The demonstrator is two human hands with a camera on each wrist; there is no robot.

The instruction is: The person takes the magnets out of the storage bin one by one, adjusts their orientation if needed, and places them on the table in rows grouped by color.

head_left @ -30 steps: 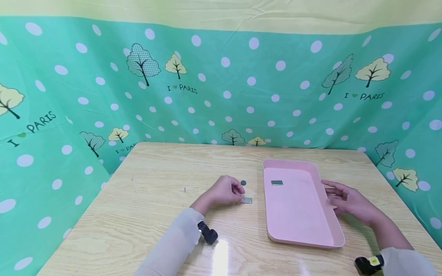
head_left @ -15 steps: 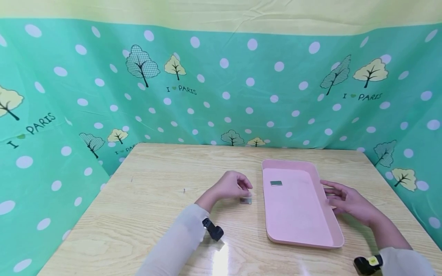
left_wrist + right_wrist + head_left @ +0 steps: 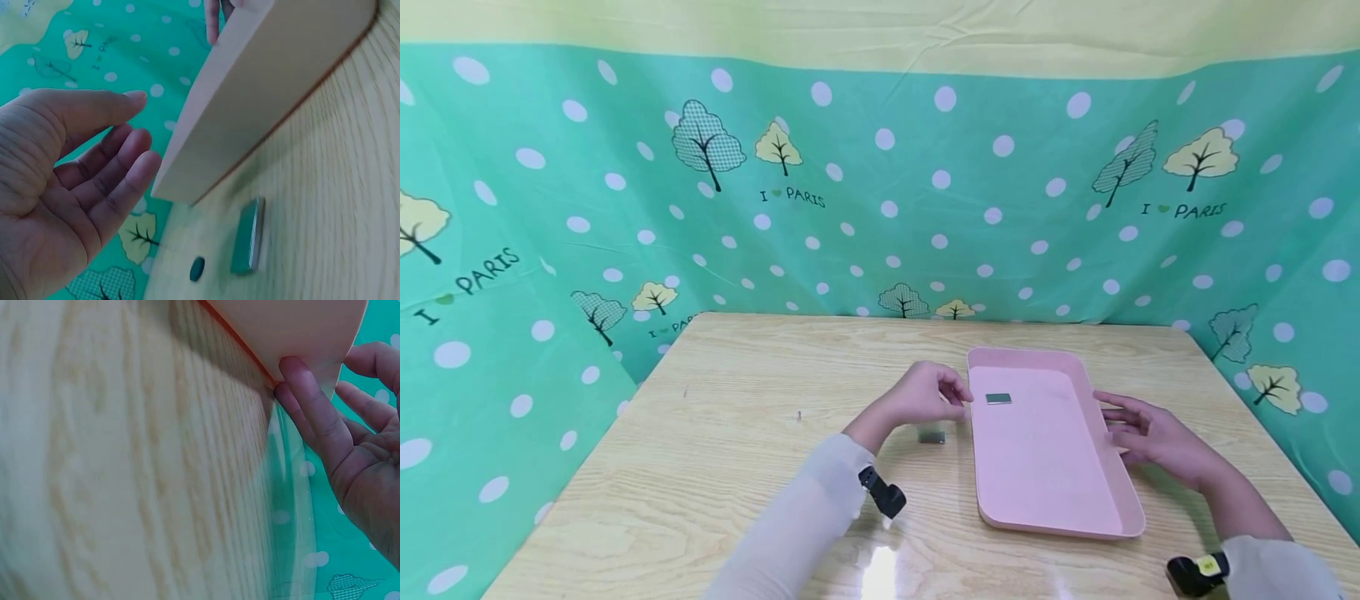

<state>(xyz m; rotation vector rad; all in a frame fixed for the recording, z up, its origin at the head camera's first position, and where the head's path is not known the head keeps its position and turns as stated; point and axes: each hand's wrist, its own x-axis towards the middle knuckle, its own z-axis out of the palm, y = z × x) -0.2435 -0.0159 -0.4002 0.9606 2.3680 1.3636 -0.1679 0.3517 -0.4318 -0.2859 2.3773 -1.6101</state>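
Observation:
My left hand (image 3: 931,393) is close by the left rim of the pink tray (image 3: 1045,467). In the left wrist view its thumb and loosely bent fingers stand apart, with nothing visible between them. A small flat rectangular metallic piece (image 3: 932,437) lies on the table just below that hand. Past it, a small dark round disc (image 3: 197,269) shows in the left wrist view; the hand hides it from the head camera. Inside the tray, towards its far left, lies a similar rectangular piece (image 3: 998,399). My right hand (image 3: 1161,437) rests its extended fingers against the tray's right outer wall.
The wooden table (image 3: 737,467) carries the tray on its right half. A tiny dark speck (image 3: 799,415) is on the table to the left. A green polka-dot curtain (image 3: 850,183) hangs behind the table and along its sides.
My left hand has moved right and away from me, off the rectangular piece on the table to the tray's left rim. The right hand keeps its place at the tray.

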